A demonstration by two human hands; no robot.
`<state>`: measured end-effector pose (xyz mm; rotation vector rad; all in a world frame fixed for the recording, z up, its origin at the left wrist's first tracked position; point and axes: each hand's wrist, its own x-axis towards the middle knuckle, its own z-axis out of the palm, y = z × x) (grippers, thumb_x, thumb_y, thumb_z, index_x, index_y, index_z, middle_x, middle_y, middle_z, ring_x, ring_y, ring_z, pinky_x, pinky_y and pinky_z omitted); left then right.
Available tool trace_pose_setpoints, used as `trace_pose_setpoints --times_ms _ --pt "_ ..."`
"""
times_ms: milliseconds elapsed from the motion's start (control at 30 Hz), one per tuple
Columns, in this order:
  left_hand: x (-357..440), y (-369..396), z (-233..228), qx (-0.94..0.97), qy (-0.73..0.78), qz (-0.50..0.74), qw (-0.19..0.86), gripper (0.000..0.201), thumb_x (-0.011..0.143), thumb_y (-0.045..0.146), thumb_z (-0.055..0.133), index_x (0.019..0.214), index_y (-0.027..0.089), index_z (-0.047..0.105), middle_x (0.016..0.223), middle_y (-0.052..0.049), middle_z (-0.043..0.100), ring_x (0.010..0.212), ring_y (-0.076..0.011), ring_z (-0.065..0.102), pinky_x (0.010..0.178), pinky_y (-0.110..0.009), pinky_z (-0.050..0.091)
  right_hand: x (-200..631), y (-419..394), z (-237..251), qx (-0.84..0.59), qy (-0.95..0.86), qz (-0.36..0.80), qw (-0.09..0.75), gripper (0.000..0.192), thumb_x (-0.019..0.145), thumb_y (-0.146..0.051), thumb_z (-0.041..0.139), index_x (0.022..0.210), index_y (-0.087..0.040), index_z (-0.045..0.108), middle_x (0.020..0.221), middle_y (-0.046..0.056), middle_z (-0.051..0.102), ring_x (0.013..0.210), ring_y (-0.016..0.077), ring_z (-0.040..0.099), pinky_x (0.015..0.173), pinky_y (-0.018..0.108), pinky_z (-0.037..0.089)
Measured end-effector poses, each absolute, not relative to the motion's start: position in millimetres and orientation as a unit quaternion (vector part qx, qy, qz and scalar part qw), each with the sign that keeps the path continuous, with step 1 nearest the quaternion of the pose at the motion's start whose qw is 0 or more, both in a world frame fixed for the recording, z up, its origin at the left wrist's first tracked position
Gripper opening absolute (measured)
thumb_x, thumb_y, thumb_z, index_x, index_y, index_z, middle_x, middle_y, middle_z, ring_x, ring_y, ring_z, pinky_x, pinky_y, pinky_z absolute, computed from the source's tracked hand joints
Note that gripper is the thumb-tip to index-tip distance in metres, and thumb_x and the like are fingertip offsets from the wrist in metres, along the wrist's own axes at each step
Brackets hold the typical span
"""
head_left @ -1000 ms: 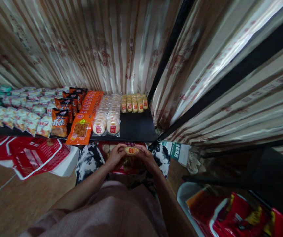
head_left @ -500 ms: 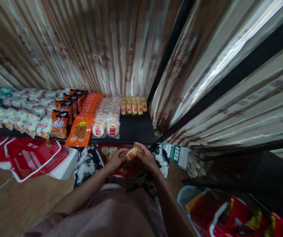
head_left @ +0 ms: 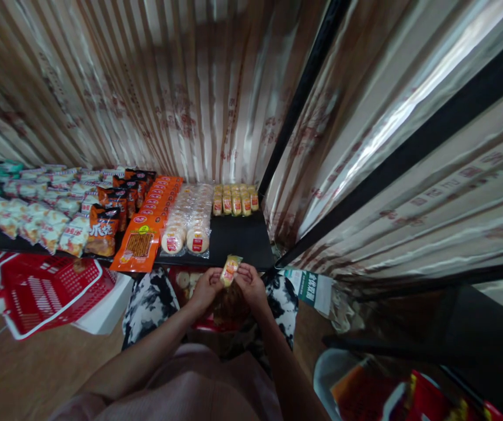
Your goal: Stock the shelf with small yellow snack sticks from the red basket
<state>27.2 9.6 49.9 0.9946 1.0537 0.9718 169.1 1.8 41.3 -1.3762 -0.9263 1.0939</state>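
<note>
Pinching a small snack packet (head_left: 231, 270) between both hands, you held it upright just below the front edge of the black shelf (head_left: 240, 237). Your left hand (head_left: 206, 287) was curled shut on the packet's lower left side, fingers folded in, thumb toward the wrapper. Your right hand (head_left: 248, 285) gripped the right side the same way, fingertips closed on the wrapper edge. Both hands touched the pkt & nearly touched each other; the packet's top stuck out above them, yellow w/ a red label.

Under your hands sat a red basket (head_left: 190, 280) w/ round pale buns in it, resting on your lap between patterned black-and-white trousers (head_left: 146, 301).

On the shelf, straight ahead at the back, stood a row of matching yellow packets (head_left: 235, 200). Left of those lay two rows of round bun packs (head_left: 187, 225), then a column of orange packs (head_left: 146, 237), then dark orange bags (head_left: 106, 219) & pale bags (head_left: 36, 216) further left. Another red basket (head_left: 49, 289) sat at lower left, near the floor. Striped foil sheeting (head_left: 167, 88) covered the wall behind the shelf.
</note>
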Motion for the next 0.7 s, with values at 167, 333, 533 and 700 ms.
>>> trace_pose_setpoints --times_ms 167,333,533,700 --pt "33.8 16.6 51.9 0.439 0.477 0.457 0.609 0.026 0.066 0.017 0.063 0.092 0.013 0.060 0.088 -0.007 0.067 0.079 -0.0147 0.062 0.075 -0.027 0.048 168.5 -1.4 46.7 -0.587 -0.462 0.442 0.496 0.026 0.069 -0.034 0.061 0.090 -0.018 0.058 0.088 0.007 0.067 0.079 0.0182 0.065 0.074 0.032 0.053" --pt "39.7 24.6 51.1 0.472 0.508 0.450 0.563 0.025 0.069 0.015 0.059 0.094 0.013 0.059 0.085 -0.005 0.063 0.072 -0.0117 0.059 0.070 -0.024 0.049 166.7 4.1 52.6 -0.600 -0.474 0.420 0.489 0.024 0.070 -0.032 0.058 0.090 -0.019 0.057 0.084 0.006 0.067 0.075 0.0172 0.064 0.069 0.030 0.053" --pt "40.5 35.4 53.8 0.559 0.583 0.397 0.437 0.028 0.069 0.009 0.053 0.094 0.017 0.064 0.080 0.000 0.055 0.063 -0.0080 0.052 0.063 -0.020 0.046 166.0 13.9 55.6 -0.616 -0.478 0.397 0.485 0.023 0.070 -0.031 0.057 0.089 -0.019 0.055 0.083 0.005 0.067 0.072 0.0163 0.064 0.067 0.029 0.052" --pt "39.4 41.0 63.0 0.614 0.595 0.348 0.385 0.029 0.073 0.008 0.048 0.097 0.017 0.064 0.082 -0.002 0.059 0.074 -0.0122 0.055 0.074 -0.025 0.045 166.8 19.8 59.5 -0.638 -0.493 0.357 0.472 0.022 0.070 -0.029 0.056 0.089 -0.020 0.055 0.082 0.004 0.066 0.072 0.0158 0.063 0.070 0.029 0.052"
